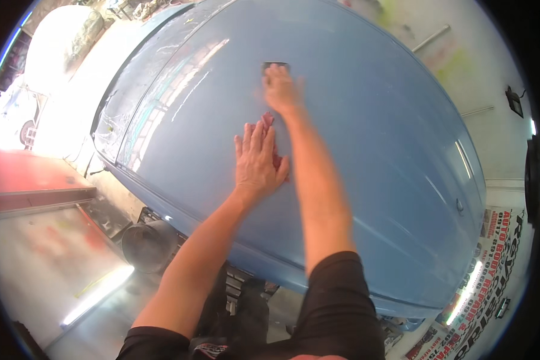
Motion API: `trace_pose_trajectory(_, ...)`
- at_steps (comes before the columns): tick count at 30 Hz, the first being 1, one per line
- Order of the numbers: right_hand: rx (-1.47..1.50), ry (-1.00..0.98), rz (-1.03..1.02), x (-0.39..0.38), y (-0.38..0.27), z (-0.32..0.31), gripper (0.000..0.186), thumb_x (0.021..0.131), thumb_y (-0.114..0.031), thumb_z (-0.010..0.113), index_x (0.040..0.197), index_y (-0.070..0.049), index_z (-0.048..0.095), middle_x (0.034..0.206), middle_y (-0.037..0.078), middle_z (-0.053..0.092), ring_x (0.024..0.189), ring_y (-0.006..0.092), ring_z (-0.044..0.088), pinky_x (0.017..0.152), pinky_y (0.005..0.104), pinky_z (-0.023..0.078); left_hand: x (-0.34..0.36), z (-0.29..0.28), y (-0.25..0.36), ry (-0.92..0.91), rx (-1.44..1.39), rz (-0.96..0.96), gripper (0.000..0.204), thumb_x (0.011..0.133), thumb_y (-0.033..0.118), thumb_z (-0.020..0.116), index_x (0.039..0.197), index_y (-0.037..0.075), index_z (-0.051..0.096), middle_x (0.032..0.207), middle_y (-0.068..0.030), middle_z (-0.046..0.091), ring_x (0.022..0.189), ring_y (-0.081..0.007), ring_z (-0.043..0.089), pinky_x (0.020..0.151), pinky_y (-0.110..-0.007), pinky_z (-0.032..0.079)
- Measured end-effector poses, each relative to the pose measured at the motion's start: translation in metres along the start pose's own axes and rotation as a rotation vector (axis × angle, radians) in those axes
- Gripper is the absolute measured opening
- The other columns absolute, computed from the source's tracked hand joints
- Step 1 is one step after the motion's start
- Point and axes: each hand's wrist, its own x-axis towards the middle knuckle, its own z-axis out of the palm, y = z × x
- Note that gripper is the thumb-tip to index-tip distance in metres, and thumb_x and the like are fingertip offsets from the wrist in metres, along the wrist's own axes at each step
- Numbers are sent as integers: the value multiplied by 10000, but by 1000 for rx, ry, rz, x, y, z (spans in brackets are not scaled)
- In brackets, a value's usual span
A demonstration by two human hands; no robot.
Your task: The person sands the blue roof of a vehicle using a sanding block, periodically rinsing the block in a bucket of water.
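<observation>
A blue car roof [378, 138] spreads out under both hands. Near its middle, my left hand [255, 162] presses down flat on a bunched dark red cloth [268, 119]. Bits of the cloth stick out past the fingertips and beside the thumb. Farther off and slightly to the right, my right hand [280, 91], smeared by motion, rests its fingers on a small dark rectangular piece of what looks like sandpaper [276, 64]. Only that piece's far edge shows; the fingers cover the rest.
The car's windshield [126, 108] is to the left, with whitish streaks. A dark round bucket-like container [147, 247] stands below left. A lit tube lamp [99, 294] lies near a paint-stained panel [36, 240]. A printed banner [492, 282] is at the right.
</observation>
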Motion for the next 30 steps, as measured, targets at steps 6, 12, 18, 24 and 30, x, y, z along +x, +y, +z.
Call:
trace_pose_trajectory(6,-376,218,213,-94,110,-55,390,1063,-227,471,1420,-116,580,1516,64,548,1417,243,492,1122,772,229,-8,2,-1,-6,-32,-45,741,915,362,670,1541,40,440,1638,-223,330,1545,-490,225,1238,-675,156)
trace_pose_trajectory(12,-50,-99,-186,12,-43,28,412,1102,-372,406,1410,-155,572,1639,53,433,1539,266,349,1225,682,184,-3,1,-2,2,-19,-11,751,927,388,646,1533,0,429,1636,-255,327,1535,-518,231,1215,-704,177)
trace_pose_trajectory(18,-70,41,134,-37,11,-20,510,1096,-358,425,1552,-132,452,1672,50,385,1561,236,311,1219,717,154,-8,-8,-12,-5,-24,-45,778,901,364,676,1550,26,412,1634,-233,332,1549,-496,219,1226,-683,178)
trace_pose_trajectory(24,-75,100,-9,-46,-13,5,447,1099,-324,466,1488,-115,532,1619,48,459,1526,247,370,1201,710,224,0,7,-1,50,-69,-6,774,887,313,680,1553,35,403,1598,-221,376,1521,-496,284,1218,-687,194)
trace_pose_trajectory(30,-98,307,406,-159,147,-121,418,1088,-312,478,1420,-81,584,1483,115,569,1439,287,466,1203,648,257,11,-19,-9,116,47,90,687,858,224,682,1490,51,477,1566,-133,450,1419,-420,417,1111,-606,337)
